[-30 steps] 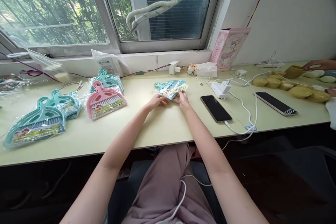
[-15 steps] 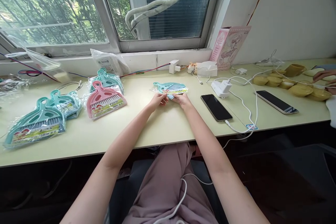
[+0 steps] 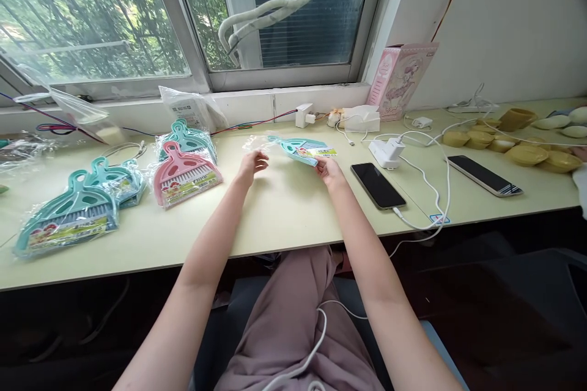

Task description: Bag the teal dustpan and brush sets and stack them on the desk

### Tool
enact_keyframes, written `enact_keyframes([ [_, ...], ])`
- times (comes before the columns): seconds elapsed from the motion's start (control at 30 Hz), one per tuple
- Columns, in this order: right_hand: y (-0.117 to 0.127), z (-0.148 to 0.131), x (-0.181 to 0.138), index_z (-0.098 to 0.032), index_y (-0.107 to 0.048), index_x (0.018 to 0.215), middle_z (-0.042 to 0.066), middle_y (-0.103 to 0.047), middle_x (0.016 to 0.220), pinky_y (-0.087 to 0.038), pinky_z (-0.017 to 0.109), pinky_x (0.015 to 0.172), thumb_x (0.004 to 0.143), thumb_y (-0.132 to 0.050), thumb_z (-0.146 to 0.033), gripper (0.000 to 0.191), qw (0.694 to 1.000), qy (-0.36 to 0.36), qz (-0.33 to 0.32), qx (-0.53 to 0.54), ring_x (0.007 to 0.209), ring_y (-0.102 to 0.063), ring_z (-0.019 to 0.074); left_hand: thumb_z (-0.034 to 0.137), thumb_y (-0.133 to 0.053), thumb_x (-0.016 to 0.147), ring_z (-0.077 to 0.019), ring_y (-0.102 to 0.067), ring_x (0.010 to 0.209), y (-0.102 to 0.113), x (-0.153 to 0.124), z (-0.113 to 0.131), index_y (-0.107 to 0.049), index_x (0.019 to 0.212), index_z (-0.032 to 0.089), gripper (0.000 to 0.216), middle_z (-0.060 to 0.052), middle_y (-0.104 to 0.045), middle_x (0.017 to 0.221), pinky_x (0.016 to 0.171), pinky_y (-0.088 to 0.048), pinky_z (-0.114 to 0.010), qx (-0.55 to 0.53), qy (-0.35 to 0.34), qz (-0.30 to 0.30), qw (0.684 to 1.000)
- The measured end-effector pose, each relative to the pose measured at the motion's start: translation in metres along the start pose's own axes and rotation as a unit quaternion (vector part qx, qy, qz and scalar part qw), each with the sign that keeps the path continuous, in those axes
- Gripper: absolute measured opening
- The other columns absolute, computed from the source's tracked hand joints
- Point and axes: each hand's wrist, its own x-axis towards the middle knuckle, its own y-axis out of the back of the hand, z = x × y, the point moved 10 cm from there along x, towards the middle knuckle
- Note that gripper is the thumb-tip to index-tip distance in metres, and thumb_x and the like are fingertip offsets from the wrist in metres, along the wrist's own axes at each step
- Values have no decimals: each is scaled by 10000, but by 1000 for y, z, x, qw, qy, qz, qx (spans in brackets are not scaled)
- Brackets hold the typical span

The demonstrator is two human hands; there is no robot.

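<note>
In front of me is a teal dustpan-and-brush set (image 3: 298,148) with a colourful label strip. My right hand (image 3: 329,171) pinches its near right edge, and that side is slightly raised. Clear plastic wrap (image 3: 257,143) spreads from the set's handle end toward the left. My left hand (image 3: 253,166) is just short of this wrap, its fingers loosely bent and apart with nothing in them. Left of it lies a wrapped pink dustpan set (image 3: 187,174). Behind the pink one is another wrapped teal set (image 3: 186,137).
Further wrapped teal sets (image 3: 73,214) lie at the table's left. A phone (image 3: 378,186) on a white cable and a power strip (image 3: 386,153) are right of my hand. Beyond them are a second phone (image 3: 484,175) and yellow bowl-like pieces (image 3: 527,154). A pink box (image 3: 402,82) stands behind.
My left hand has let go of the teal set and moved left. The set has turned, its near edge lifted in my right hand, and wrap now shows at its left end.
</note>
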Motion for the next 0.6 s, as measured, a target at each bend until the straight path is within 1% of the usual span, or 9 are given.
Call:
enact_keyframes([
  [0.1, -4, -1, -3, -124, -670, 869, 25, -717, 665, -494, 150, 434, 866, -590, -11, 139, 1000, 1, -19, 3, 547, -637, 119, 364, -521, 915, -76, -589, 562, 60, 7, -2, -575, 707, 174, 287, -45, -713, 806, 651, -513, -210, -37, 27, 162, 986],
  [0.17, -8, 1, -5, -129, -667, 887, 24, -721, 677, -503, 154, 444, 857, -600, -16, 135, 999, 3, -34, -4, 552, -642, 122, 399, -446, 957, -92, -611, 589, 81, 9, -2, -577, 714, 181, 353, -68, -721, 806, 651, -525, -209, -41, 37, 197, 979],
  [0.23, -10, 4, -6, -138, -658, 894, 19, -719, 684, -501, 154, 444, 850, -608, -18, 137, 999, 5, -37, -16, 548, -640, 121, 449, -388, 983, -118, -629, 613, 84, 9, -3, -606, 719, 179, 436, -94, -725, 796, 641, -535, -221, -28, 51, 184, 981],
  [0.3, -10, 5, -7, -141, -647, 892, 18, -716, 687, -492, 150, 438, 854, -606, -20, 133, 999, 7, -34, -28, 542, -633, 115, 534, -369, 984, -147, -649, 639, 70, 9, -6, -653, 729, 165, 531, -125, -737, 819, 642, -546, -247, -3, 70, 129, 989],
  [0.33, -11, 5, -8, -140, -644, 892, 19, -715, 689, -488, 148, 438, 858, -604, -23, 128, 999, 8, -35, -32, 541, -630, 112, 596, -369, 971, -167, -662, 661, 56, 7, -8, -678, 745, 155, 584, -143, -746, 854, 651, -554, -267, 11, 82, 78, 994],
  [0.4, -14, 4, -10, -135, -641, 896, 25, -717, 700, -488, 148, 446, 861, -604, -34, 113, 998, 10, -46, -39, 547, -628, 110, 729, -384, 913, -226, -697, 750, 18, -1, -12, -727, 825, 137, 690, -179, -756, 957, 677, -572, -318, 36, 103, -57, 992],
  [0.5, -24, 2, -16, -144, -630, 909, 25, -722, 721, -497, 164, 466, 845, -616, -50, 115, 995, 16, -80, -56, 554, -630, 117, 833, -416, 837, -313, -709, 959, -39, -26, -17, -740, 1008, 142, 782, -198, -740, 1092, 738, -587, -373, 56, 118, -242, 962],
  [0.53, -28, 2, -18, -152, -623, 915, 23, -725, 734, -498, 170, 470, 837, -622, -53, 125, 993, 17, -93, -65, 556, -633, 120, 828, -431, 838, -318, -702, 1010, -51, -32, -16, -724, 1055, 152, 768, -190, -737, 1108, 764, -588, -376, 58, 111, -270, 955],
  [0.6, -33, 2, -21, -168, -607, 920, 16, -729, 764, -505, 184, 484, 833, -628, -60, 141, 990, 15, -111, -90, 571, -645, 128, 762, -489, 866, -299, -698, 1041, -64, -36, -14, -681, 1115, 167, 673, -167, -734, 1104, 808, -583, -371, 54, 84, -279, 955],
])
